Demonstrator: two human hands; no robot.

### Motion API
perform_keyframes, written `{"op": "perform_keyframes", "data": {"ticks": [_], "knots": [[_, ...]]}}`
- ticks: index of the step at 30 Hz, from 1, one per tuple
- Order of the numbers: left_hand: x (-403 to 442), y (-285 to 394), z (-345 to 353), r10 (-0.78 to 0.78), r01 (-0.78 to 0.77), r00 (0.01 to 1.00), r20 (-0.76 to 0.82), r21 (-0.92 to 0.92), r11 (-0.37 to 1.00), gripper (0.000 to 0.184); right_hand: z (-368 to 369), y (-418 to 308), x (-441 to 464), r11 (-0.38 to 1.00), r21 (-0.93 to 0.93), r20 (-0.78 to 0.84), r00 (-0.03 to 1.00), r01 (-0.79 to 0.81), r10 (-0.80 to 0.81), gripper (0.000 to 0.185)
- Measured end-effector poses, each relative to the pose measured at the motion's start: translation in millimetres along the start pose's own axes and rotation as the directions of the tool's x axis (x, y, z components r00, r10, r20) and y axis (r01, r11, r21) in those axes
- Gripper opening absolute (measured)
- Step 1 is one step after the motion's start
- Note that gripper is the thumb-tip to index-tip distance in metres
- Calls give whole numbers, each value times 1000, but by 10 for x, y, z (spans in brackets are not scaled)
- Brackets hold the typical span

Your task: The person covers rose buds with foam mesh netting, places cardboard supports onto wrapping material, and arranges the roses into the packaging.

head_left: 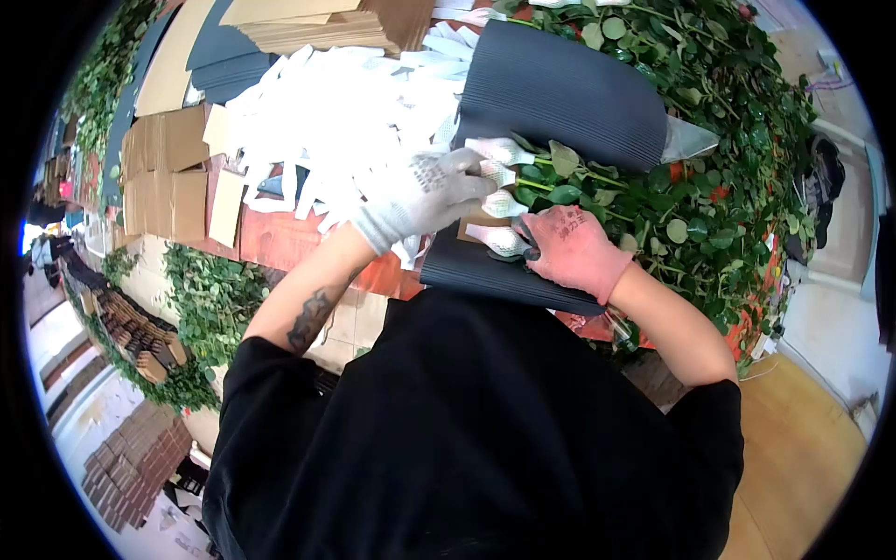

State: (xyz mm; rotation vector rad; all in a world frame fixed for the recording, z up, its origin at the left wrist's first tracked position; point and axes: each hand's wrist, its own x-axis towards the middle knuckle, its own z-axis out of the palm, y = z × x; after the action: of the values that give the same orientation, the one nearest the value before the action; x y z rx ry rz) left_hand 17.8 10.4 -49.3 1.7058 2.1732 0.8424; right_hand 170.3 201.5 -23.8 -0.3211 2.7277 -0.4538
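Note:
My left hand [425, 196], in a pale grey-white glove, reaches over the tips of several flower buds. Its fingers are stretched out and touch or nearly touch them. The buds wear white mesh sleeves; one sleeved bud [499, 149] lies uppermost in the row. Below it, the lowest sleeved flower [497, 240] has its bud's base at my right hand [571, 247], which wears a pink glove. That hand's fingers curl closed around the flower's stem end, partly hidden by the glove. Under the flowers lies a dark corrugated sheet [513, 280], its upper flap [560, 89] folded back.
White mesh sleeves [317, 112] are heaped left of the flowers. Stacked cardboard [166, 177] and brown sheets [327, 23] stand on the red table [280, 241]. Leafy stems [728, 177] cover the right side. A clear plastic corner [689, 140] sticks out beside the flap.

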Motion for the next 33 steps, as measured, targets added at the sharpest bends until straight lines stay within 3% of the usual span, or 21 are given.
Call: {"op": "perform_keyframes", "data": {"ticks": [3,5,7,9,11,13,15,20,22,25,27,29,31,33], "knots": [[71,-160,81,101,-99,994,45,-37,994,17,-89,-120,78,999,-13,93,994,-47,48,36],[66,-175,102,81,-77,996,44,-84,993,18,-42,-182,110,998,-10,-103,992,65,-66,39],[57,-179,114,1,5,1000,31,-179,984,19,102,-127,154,995,-99,-28,999,30,-33,40],[21,-79,-49,55,-54,998,8,-93,994,23,222,7,158,999,-37,47,999,0,2,40],[-96,51,-163,-148,165,971,186,-78,983,29,208,3,140,999,-24,35,999,34,-33,42],[-215,-32,-8,-192,202,942,273,-6,979,28,216,-12,159,997,-75,68,997,32,-27,44],[-244,-53,56,-90,96,935,342,2,995,25,195,-27,153,998,-53,71,997,16,-12,45],[-289,-264,101,151,-95,953,263,-212,973,17,235,5,124,1000,19,56,998,-23,22,47],[-341,-346,78,244,-220,967,74,-238,946,13,257,3,117,995,89,-129,991,44,-32,33],[-627,-596,-84,19,30,982,187,-256,966,7,275,28,108,994,100,-122,992,35,-22,30],[-681,-573,-359,-269,243,921,281,124,962,7,241,9,87,998,58,-125,992,37,-29,29],[-528,-265,-517,-220,223,969,112,-18,975,15,167,-25,108,997,-33,-73,995,69,-71,27],[-280,24,-496,-34,118,971,236,-351,929,23,168,-26,129,987,-76,-147,977,144,-154,25],[-161,90,-235,155,6,952,265,-521,853,25,99,-46,163,995,-56,34,997,77,-75,26]]}}
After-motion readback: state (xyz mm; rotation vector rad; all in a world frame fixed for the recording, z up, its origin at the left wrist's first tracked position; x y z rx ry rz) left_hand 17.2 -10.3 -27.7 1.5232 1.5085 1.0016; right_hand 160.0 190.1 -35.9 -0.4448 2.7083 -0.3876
